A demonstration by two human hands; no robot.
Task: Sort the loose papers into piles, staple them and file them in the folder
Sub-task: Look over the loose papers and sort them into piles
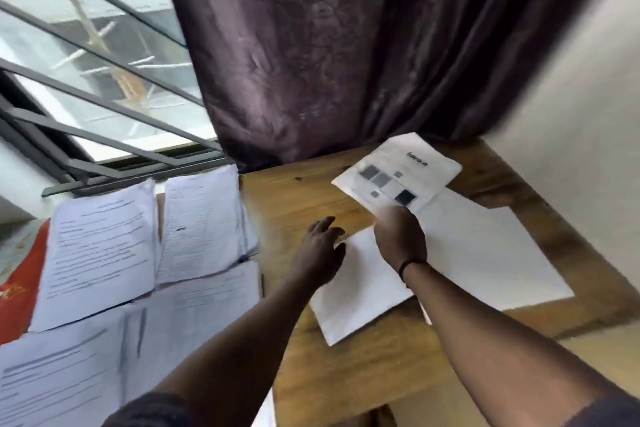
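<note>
On one wooden table (pixel 294 374), right hand (pixel 400 239) pinches one printed sheet (pixel 398 172); left hand (pixel 322 253) grip wide.

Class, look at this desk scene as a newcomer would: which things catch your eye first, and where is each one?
First, the right hand at the centre, holding up a printed sheet with grey squares above the wooden table. Next, the left hand with its fingers spread over the blank white papers lying flat there. Then the piles of text-covered papers on the left, below the barred window, and the dark purple curtain hanging behind the table.
</note>
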